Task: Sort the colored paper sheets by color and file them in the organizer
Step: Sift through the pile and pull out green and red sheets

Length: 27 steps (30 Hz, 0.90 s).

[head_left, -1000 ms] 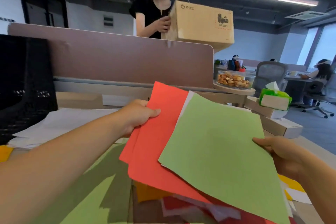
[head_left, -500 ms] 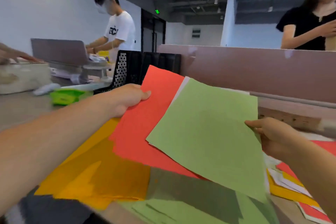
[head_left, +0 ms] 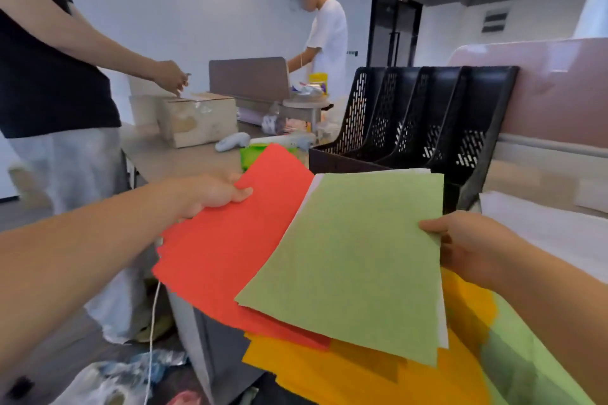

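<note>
My left hand (head_left: 214, 194) grips the upper left edge of a stack of red sheets (head_left: 230, 246). My right hand (head_left: 467, 246) pinches the right edge of a green sheet (head_left: 355, 263), with a white sheet (head_left: 311, 187) showing just behind it. Both bundles are held fanned out in the air above the desk. Below them lie orange sheets (head_left: 345, 368) and more green sheets (head_left: 519, 352) on the desk. The black mesh organizer (head_left: 421, 115) with several upright slots stands just beyond the held papers, against the pink partition.
A pink desk partition (head_left: 552, 92) runs behind the organizer. White sheets (head_left: 543, 230) lie at the right. A cardboard box (head_left: 197, 118) and small items sit on the desk to the left. Two people (head_left: 56, 76) stand nearby. A plastic bag (head_left: 108, 378) lies on the floor.
My view has swung left, so the organizer now sits straight ahead behind the papers. Both hands keep the same hold on the red and green sheets.
</note>
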Motion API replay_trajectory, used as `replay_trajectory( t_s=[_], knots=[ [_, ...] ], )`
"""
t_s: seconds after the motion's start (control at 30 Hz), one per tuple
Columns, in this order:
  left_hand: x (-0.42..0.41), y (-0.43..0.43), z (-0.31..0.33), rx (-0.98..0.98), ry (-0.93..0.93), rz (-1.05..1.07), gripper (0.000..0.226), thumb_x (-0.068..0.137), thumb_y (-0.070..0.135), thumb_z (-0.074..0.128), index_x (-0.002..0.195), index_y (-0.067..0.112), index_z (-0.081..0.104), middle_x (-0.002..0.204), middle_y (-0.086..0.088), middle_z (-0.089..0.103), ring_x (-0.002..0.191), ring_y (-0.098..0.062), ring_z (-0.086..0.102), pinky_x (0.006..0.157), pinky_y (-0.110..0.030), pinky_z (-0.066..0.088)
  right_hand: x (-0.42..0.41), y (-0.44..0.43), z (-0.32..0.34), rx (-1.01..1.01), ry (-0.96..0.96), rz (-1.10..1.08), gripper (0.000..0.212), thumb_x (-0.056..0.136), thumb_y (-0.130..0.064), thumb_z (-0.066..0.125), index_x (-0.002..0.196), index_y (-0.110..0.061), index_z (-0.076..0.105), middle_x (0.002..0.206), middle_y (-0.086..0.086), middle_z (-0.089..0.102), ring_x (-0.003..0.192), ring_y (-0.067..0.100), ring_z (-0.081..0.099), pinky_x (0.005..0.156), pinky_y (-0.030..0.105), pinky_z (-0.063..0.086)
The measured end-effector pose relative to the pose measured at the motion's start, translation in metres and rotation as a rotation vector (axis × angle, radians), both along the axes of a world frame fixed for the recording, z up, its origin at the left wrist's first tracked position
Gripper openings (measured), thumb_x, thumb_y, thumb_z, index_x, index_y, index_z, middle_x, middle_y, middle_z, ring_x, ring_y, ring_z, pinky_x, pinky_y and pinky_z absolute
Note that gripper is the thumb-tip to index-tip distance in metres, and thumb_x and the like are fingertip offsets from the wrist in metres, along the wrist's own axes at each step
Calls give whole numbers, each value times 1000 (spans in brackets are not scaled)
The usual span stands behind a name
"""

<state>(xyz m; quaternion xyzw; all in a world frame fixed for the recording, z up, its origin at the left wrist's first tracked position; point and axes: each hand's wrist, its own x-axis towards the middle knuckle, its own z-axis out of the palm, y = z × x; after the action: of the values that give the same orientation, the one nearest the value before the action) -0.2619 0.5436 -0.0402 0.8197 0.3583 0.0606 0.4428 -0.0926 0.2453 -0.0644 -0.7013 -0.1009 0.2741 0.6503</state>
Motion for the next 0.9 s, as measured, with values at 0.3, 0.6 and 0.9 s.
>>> replay_trajectory(
  t_s=[0.3,0.6,0.9],
  knots=[
    [56,67,-32,584,198,-34,40,86,29,68,120,9,62,120,-10,64,111,-28,58,94,-31,42,33,44,-25,-127,35,-6,13,91,-2,53,103,1,56,105,21,64,92,35,64,75,42,51],
    [96,0,-18,657,-30,3,26,91,43,56,90,18,63,89,-9,61,78,-24,55,66,-30,40,42,6,-13,-97,8,28,21,95,3,44,111,3,57,108,18,66,94,32,61,80,40,50],
    [126,-139,11,-219,-206,-251,30,94,30,58,70,13,51,60,2,43,39,-5,26,30,-15,19,42,-125,30,-24,-40,-104,24,96,3,37,102,-1,59,80,12,73,64,22,70,61,31,57]
  ],
)
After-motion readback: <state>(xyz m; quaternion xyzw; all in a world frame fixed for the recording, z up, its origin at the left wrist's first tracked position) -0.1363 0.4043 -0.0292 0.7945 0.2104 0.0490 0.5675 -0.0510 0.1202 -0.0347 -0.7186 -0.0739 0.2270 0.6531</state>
